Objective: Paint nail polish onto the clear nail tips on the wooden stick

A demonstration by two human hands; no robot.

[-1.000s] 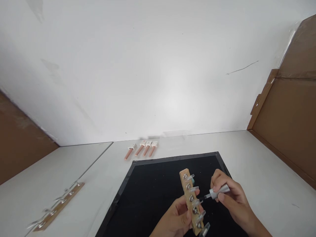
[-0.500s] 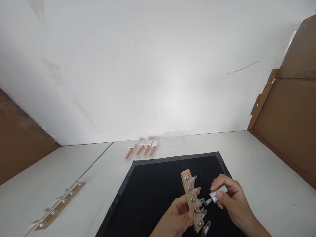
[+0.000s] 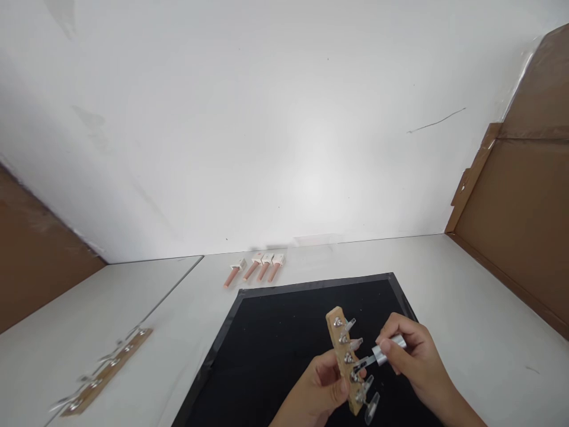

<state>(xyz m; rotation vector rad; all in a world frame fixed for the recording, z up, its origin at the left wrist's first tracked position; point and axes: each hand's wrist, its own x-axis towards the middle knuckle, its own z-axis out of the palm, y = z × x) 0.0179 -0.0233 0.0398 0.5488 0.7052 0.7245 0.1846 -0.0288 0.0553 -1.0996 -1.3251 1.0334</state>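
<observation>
My left hand [image 3: 311, 388] is closed round a wooden nail-tip stand [image 3: 334, 323], tilted, near the lower middle. Several clear nail tips [image 3: 372, 408] stick out from metal mounts along its right side. In my right hand [image 3: 415, 350] is a nail polish brush [image 3: 392, 350] with a silver cap, pinched between thumb and fingers. Its bristle end points left and lies at one of the lower nail tips; whether it touches the tip I cannot tell. Beneath both hands is a black mat [image 3: 275, 332] with a grey edge.
On the left of the white table lies a second wooden stand [image 3: 106, 373] with several clear nail tips. Several pink sticks with white square heads [image 3: 262, 270] lie behind the mat. Cardboard panels [image 3: 515, 196] and a white wall [image 3: 284, 130] border the table.
My right hand has brought the brush slightly left, so its bristle end now lies over a nail tip. The stand in my left hand has turned slightly.
</observation>
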